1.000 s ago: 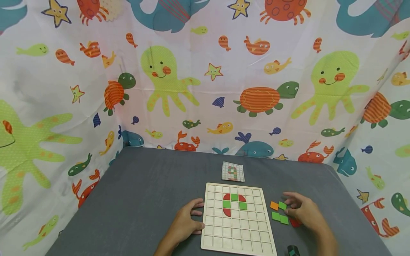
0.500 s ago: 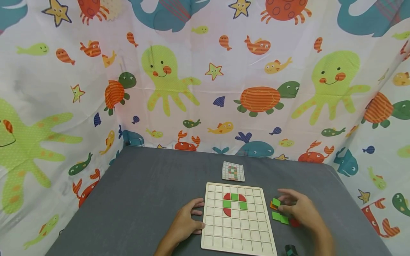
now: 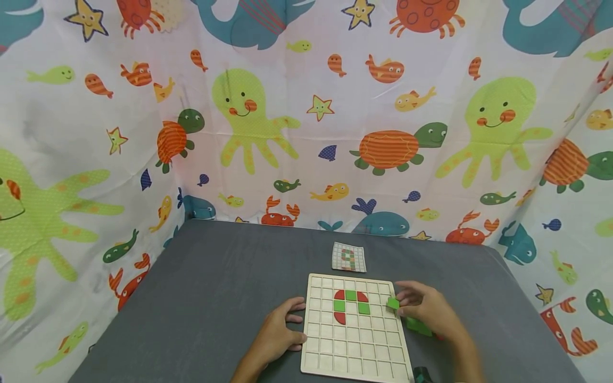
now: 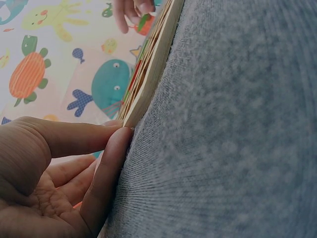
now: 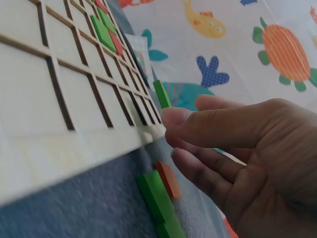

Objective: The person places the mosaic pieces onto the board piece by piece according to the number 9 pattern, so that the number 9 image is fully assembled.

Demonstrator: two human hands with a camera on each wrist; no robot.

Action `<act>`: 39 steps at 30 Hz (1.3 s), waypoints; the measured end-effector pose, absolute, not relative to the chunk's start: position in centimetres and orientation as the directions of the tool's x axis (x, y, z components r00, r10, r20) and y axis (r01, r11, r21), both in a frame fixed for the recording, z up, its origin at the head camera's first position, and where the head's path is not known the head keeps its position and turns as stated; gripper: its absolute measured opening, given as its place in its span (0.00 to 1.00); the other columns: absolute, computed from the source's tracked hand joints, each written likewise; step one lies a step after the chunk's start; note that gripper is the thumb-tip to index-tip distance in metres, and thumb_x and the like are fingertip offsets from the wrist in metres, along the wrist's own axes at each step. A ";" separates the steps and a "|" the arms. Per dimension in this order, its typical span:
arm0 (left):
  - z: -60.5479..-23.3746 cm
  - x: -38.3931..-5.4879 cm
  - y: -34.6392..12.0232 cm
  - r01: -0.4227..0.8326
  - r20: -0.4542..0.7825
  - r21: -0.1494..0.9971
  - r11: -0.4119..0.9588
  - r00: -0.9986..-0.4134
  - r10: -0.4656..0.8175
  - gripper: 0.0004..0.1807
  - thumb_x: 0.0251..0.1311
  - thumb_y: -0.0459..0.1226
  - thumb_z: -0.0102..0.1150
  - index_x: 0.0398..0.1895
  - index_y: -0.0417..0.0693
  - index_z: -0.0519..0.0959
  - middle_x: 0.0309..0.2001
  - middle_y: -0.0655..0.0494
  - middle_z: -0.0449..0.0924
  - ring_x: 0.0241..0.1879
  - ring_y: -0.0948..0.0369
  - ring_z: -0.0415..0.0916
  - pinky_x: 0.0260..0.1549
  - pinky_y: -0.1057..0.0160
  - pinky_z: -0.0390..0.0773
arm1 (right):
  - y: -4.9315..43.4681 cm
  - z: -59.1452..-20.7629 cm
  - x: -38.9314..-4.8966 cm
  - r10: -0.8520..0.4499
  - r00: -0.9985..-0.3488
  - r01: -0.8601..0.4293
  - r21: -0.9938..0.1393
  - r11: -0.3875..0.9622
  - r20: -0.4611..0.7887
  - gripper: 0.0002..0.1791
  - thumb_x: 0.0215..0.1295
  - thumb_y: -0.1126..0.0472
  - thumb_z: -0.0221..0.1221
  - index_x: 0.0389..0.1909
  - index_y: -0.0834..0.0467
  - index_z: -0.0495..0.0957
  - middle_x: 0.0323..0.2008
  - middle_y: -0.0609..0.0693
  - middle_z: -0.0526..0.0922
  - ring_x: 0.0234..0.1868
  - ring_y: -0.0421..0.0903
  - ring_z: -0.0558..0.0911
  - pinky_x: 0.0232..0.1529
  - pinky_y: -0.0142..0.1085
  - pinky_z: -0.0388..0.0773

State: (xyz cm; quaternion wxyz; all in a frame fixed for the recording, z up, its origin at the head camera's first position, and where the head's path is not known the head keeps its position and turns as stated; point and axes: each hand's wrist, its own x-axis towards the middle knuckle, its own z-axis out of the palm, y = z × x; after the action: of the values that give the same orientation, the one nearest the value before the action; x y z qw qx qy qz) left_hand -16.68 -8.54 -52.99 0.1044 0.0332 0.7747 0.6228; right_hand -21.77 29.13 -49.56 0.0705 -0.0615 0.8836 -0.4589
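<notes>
Green tile [image 3: 393, 303] pinched in your right-hand grip [image 3: 431, 311], you have it at the right edge of the wooden board [image 3: 340, 347] — your left-hand grip [image 3: 275, 332] pinching the left edge — with loose green tiles [image 3: 418, 326] just beside it on the grey table [image 3: 239, 276] and a patterned card [image 3: 348, 257] beyond.
</notes>
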 end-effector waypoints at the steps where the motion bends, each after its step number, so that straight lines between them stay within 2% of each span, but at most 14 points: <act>1: -52.9 -16.7 -8.5 -0.079 -0.120 0.972 0.220 -0.976 0.182 0.46 0.47 0.19 0.75 0.74 0.46 0.73 0.69 0.44 0.77 0.58 0.48 0.80 0.25 0.57 0.89 | 28.9 -49.6 -21.8 -0.176 -0.982 -0.040 -0.826 0.562 -0.072 0.35 0.56 0.69 0.76 0.67 0.66 0.78 0.45 0.54 0.87 0.43 0.47 0.86 0.41 0.33 0.85; 23: -53.0 -16.7 -8.6 -0.060 -0.100 0.976 0.210 -0.978 0.186 0.46 0.47 0.18 0.74 0.74 0.45 0.73 0.68 0.43 0.77 0.58 0.46 0.80 0.25 0.55 0.89 | 24.8 -49.2 -22.1 -0.387 -0.920 -0.145 -0.867 0.476 -0.059 0.34 0.56 0.73 0.74 0.66 0.67 0.78 0.43 0.56 0.86 0.43 0.51 0.87 0.39 0.34 0.86; 31: -53.0 -16.6 -8.6 -0.063 -0.104 0.975 0.212 -0.977 0.188 0.47 0.47 0.18 0.74 0.74 0.46 0.73 0.69 0.44 0.76 0.58 0.46 0.80 0.25 0.55 0.89 | 23.6 -49.3 -22.3 -0.433 -0.900 -0.204 -0.827 0.524 -0.052 0.31 0.55 0.69 0.77 0.62 0.62 0.82 0.42 0.53 0.87 0.39 0.47 0.86 0.38 0.33 0.84; 39: -53.0 -16.6 -8.6 -0.065 -0.106 0.973 0.222 -0.978 0.179 0.46 0.47 0.18 0.74 0.74 0.46 0.74 0.68 0.44 0.77 0.58 0.46 0.80 0.25 0.55 0.89 | 22.3 -49.4 -22.1 -0.452 -0.889 -0.211 -0.820 0.532 -0.065 0.33 0.54 0.70 0.76 0.64 0.61 0.81 0.40 0.51 0.86 0.35 0.46 0.85 0.35 0.34 0.82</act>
State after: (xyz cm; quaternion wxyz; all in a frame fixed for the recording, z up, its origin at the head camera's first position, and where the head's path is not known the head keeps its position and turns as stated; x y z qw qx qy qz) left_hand -16.64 -8.58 -52.96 0.0978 0.0369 0.7756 0.6226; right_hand -22.10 22.32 -49.36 0.1360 -0.1918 0.8646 -0.4441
